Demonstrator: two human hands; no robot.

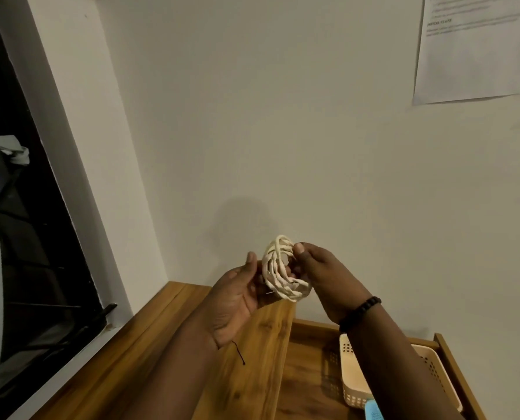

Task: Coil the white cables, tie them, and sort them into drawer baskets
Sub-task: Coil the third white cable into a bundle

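Head view: we see the coiled white cable [284, 269] held in the air between the two hands, above the far edge of the wooden counter [149, 356] and in front of the wall. The left hand [237, 298] cups the coil from the left, its fingers behind the loops and the thumb upright beside them. The right hand [325, 277] pinches the upper right of the coil between thumb and fingers. The cable forms several loose, roughly round loops, cream-white. A perforated cream basket [354, 386] sits in the open drawer [452, 371] at the lower right.
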